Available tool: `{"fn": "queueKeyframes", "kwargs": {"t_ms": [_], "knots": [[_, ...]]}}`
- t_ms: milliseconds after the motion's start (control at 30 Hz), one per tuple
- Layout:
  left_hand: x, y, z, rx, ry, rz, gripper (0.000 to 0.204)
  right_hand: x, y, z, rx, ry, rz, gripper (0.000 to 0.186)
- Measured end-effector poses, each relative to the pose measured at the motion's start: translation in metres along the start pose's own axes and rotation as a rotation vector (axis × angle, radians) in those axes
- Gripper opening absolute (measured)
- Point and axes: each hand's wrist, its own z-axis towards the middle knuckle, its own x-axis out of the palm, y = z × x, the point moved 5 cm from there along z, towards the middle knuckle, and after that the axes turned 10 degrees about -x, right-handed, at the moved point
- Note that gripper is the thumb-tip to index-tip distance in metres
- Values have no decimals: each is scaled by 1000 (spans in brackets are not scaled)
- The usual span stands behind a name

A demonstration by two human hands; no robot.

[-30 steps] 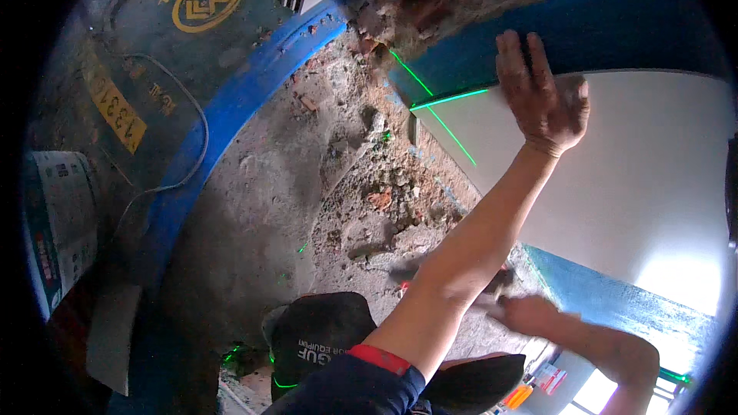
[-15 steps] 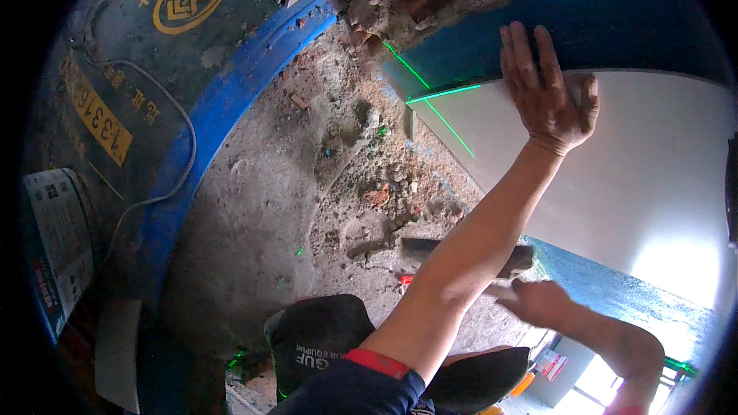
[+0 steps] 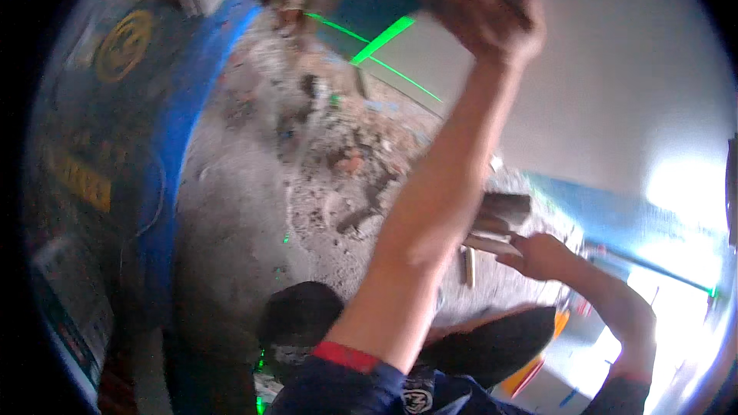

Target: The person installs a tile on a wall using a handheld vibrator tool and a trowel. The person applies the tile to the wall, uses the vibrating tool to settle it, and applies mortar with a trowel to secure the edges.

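Observation:
A large pale grey tile point(image 3: 615, 69) fills the upper right. My left hand point(image 3: 492, 15), blurred by motion, lies at its upper edge with fingers stretched out and thumb apart. My left forearm crosses the middle of the picture. Lower right, the fingers of my right hand point(image 3: 542, 255) are closed around the pale handle of a trowel-like tool point(image 3: 492, 245). A dark flat part point(image 3: 507, 210) shows just above that handle; my left forearm hides its other end. Below the handle, a short pale strip point(image 3: 470, 267) stands against the rough ground.
Green laser lines point(image 3: 384, 38) cross at the tile's corner. Broken mortar and rubble point(image 3: 350, 138) run beside it. Leftward lie a blue band point(image 3: 177, 138), dark green sheeting point(image 3: 84, 115) with yellow print, and a cable point(image 3: 160, 192). Dark padded shapes point(image 3: 492, 350) are below my arms.
The view has swung, so the tile corner and rubble sit farther up and left. My left hand remains at the tile's edge; my right hand still grips the tool, whose dark part shows higher up.

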Motion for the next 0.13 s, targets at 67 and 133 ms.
{"fn": "queueKeyframes", "kwargs": {"t_ms": [67, 133], "knots": [[9, 14, 9, 181, -106, 103, 57, 44, -22, 8, -70, -65, 250, 52], [10, -6, -15, 37, 83, 123, 59, 96, -25, 23, -155, 21, 430, 54]]}}
